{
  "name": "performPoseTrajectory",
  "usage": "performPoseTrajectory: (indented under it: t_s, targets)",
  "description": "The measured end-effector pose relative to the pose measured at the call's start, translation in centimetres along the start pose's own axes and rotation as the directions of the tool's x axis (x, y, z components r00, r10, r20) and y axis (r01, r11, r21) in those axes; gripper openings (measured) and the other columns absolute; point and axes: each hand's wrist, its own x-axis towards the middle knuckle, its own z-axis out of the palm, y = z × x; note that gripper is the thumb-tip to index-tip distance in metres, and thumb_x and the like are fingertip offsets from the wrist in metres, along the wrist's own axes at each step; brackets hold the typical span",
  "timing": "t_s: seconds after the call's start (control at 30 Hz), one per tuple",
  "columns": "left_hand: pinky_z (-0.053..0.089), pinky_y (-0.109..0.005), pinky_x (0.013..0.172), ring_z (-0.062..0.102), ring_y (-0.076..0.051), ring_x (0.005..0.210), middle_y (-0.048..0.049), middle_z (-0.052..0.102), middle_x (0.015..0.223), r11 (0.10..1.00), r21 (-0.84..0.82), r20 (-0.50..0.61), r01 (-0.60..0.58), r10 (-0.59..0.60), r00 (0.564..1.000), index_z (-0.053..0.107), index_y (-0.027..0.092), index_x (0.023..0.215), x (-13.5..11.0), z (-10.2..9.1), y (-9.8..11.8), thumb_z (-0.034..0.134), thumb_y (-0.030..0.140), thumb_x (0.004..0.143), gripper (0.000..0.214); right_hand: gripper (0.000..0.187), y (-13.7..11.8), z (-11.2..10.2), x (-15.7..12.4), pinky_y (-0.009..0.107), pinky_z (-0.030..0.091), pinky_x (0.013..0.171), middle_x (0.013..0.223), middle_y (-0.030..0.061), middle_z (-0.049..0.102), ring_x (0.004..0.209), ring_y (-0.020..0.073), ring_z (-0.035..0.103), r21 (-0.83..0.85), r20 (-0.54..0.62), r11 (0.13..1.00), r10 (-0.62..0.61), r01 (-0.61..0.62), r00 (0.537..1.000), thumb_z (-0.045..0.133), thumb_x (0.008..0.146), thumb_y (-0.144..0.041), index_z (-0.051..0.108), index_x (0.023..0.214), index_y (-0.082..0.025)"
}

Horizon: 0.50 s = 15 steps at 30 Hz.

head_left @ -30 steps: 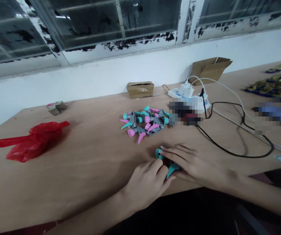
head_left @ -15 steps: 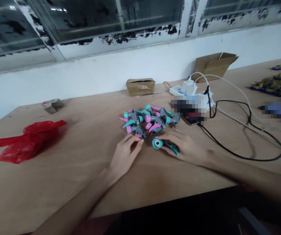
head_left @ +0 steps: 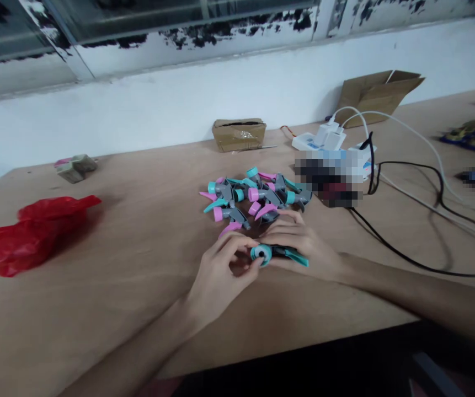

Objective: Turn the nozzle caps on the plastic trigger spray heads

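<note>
A grey trigger spray head with a teal collar and teal lever (head_left: 297, 257) lies in my right hand (head_left: 307, 240), whose fingers wrap round its body. Its collar faces me and shows a pale ring with a dark hole. My left hand (head_left: 220, 267) is closed at the collar, thumb and fingertips gripping its left side. Just beyond both hands sits a heap of more grey spray heads (head_left: 231, 212) with pink or teal collars and levers. The body of the held spray head is partly hidden by my right fingers.
A red plastic bag (head_left: 42, 226) lies at the left, near a small greyish block (head_left: 75, 169). Against the wall stand a small cardboard box (head_left: 239, 137) and an open carton (head_left: 369, 96). A white power strip (head_left: 307, 141) and a looping black cable (head_left: 403, 259) occupy the right.
My left hand has moved right from beside the heap and taken hold of the teal collar. My right hand still holds the spray head. The camera view has shifted slightly.
</note>
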Motion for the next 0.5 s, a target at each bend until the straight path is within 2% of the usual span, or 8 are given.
performPoseTrajectory:
  t_s: [0.13, 0.27, 0.37, 0.5]
  targets:
    - [0.054, -0.017, 0.062, 0.059, -0.008, 0.074, -0.0004, 0.057, 0.089, 0.999, -0.046, 0.059, 0.009, -0.006, 0.998, 0.057, 0.018, 0.089, -0.1, -0.1, -0.4, 0.06, 0.011, 0.075, 0.016, 0.018, -0.4, 0.2, -0.4, 0.044, 0.02, 0.101, 0.081, -0.0005, 0.067, 0.083, 0.0128, 0.06, -0.139, -0.07, 0.987, -0.084, 0.074, 0.994, 0.057, 0.083, -0.031, 0.06, 0.095, -0.018]
    - [0.054, -0.019, 0.062, 0.056, -0.008, 0.073, -0.0012, 0.055, 0.091, 0.997, -0.074, 0.119, -0.007, 0.016, 0.993, 0.057, 0.018, 0.09, 0.0, -0.1, -0.5, 0.06, 0.013, 0.077, 0.014, 0.017, -0.6, 0.3, -0.9, 0.045, 0.019, 0.101, 0.077, -0.0012, 0.066, 0.081, 0.0131, 0.058, -0.286, -0.071, 0.947, -0.173, 0.146, 0.982, 0.053, 0.084, -0.028, 0.059, 0.096, -0.018]
    - [0.053, -0.02, 0.063, 0.056, -0.01, 0.077, -0.0011, 0.053, 0.089, 0.996, -0.083, 0.16, -0.02, 0.033, 0.986, 0.056, 0.018, 0.087, 0.3, 0.1, -0.4, 0.059, 0.013, 0.077, 0.012, 0.015, -0.8, 0.1, -1.2, 0.043, 0.021, 0.1, 0.076, -0.0019, 0.066, 0.079, 0.013, 0.058, -0.359, -0.037, 0.918, -0.192, 0.166, 0.981, 0.05, 0.084, -0.025, 0.059, 0.094, -0.019]
    - [0.053, -0.02, 0.061, 0.055, -0.01, 0.076, -0.0007, 0.052, 0.088, 0.997, -0.076, 0.149, -0.005, 0.016, 0.989, 0.053, 0.018, 0.086, 0.4, 0.5, -0.2, 0.057, 0.01, 0.075, 0.014, 0.013, -1.2, -0.1, -1.4, 0.042, 0.023, 0.098, 0.077, -0.0009, 0.067, 0.077, 0.0135, 0.057, -0.408, -0.033, 0.9, -0.181, 0.152, 0.983, 0.049, 0.084, -0.023, 0.06, 0.091, -0.018]
